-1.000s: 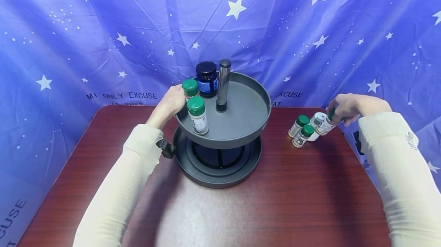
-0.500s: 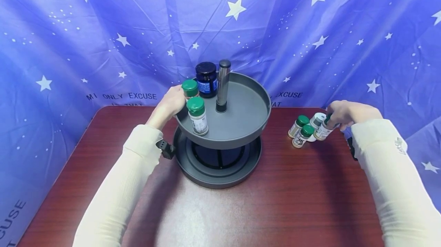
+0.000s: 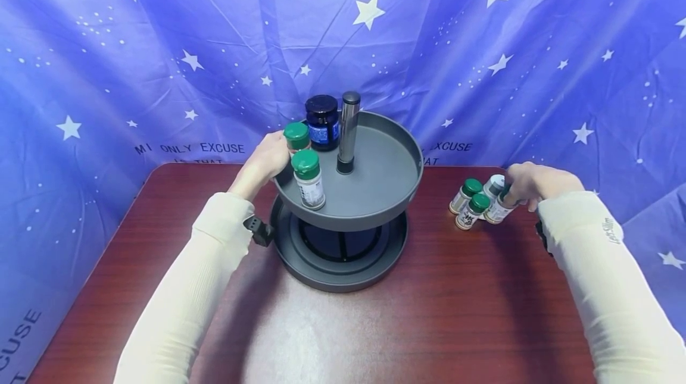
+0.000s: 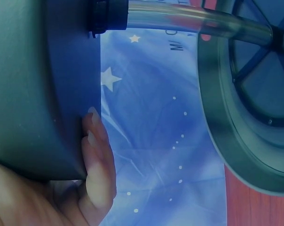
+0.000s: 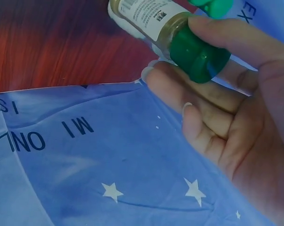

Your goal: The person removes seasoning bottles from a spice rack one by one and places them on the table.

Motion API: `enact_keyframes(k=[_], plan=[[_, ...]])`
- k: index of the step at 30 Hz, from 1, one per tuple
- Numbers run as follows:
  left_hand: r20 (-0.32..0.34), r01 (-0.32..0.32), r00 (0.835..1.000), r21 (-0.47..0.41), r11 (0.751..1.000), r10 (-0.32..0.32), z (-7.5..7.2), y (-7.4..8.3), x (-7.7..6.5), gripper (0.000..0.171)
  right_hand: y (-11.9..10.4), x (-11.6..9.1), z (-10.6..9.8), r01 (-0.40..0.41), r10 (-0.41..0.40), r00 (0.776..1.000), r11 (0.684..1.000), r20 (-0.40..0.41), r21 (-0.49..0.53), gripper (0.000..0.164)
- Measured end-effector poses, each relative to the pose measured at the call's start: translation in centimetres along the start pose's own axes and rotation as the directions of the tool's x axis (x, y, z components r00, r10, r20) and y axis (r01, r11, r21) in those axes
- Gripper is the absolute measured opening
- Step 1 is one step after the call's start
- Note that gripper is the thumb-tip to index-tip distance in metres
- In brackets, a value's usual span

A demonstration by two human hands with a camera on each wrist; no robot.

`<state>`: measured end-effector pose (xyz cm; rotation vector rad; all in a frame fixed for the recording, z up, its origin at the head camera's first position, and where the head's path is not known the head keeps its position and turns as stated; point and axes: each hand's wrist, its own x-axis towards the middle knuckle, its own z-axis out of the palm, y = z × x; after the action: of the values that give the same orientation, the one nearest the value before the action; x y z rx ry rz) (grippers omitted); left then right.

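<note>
My left hand (image 3: 268,156) grips the left rim of a two-tier grey turntable rack (image 3: 375,187); in the left wrist view its fingers (image 4: 98,174) curl under the upper tray. Beside that hand, two green-capped spice jars stand on this tray: a rear jar (image 3: 296,134) and a front jar (image 3: 309,184). A dark jar with a blue label (image 3: 322,128) stands behind them. At the right, my right hand (image 3: 530,183) pinches a spice jar (image 3: 498,211) around its green cap (image 5: 198,54). The held jar tilts close beside the other jars there.
Two green-capped jars (image 3: 463,196) (image 3: 473,212) and a white-topped jar (image 3: 494,186) cluster on the red-brown table (image 3: 450,312). A metal post (image 3: 349,134) rises from the upper tray; the lower tray (image 3: 343,283) sits beneath. Blue starry cloth (image 3: 429,62) hangs behind.
My right hand has moved slightly left and nearer to me, bringing the held spice jar down against the cluster. My left hand stays on the rack's rim.
</note>
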<state>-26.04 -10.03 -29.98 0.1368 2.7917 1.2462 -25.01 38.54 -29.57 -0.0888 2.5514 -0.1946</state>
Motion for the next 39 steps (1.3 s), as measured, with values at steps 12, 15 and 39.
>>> enact_keyframes(k=[12, 15, 39], plan=[[0.010, 0.020, 1.000, 0.011, 1.000, -0.020, 0.0, 0.0, -0.1, 0.046, -0.3, 0.6, 1.7, -0.015, 0.014, 1.000, 0.999, -0.014, -0.034, 0.030], [0.014, 0.029, 0.999, 0.011, 1.000, -0.030, 0.0, 0.1, -0.1, 0.048, -0.3, 0.6, 2.1, -0.014, 0.014, 1.000, 0.999, -0.006, -0.036, 0.031], [0.009, 0.025, 1.000, 0.000, 1.000, -0.025, 0.0, 0.2, -0.1, 0.048, -0.5, 1.1, 3.1, 0.033, -0.038, 0.999, 0.991, -0.035, -0.126, 0.035]])
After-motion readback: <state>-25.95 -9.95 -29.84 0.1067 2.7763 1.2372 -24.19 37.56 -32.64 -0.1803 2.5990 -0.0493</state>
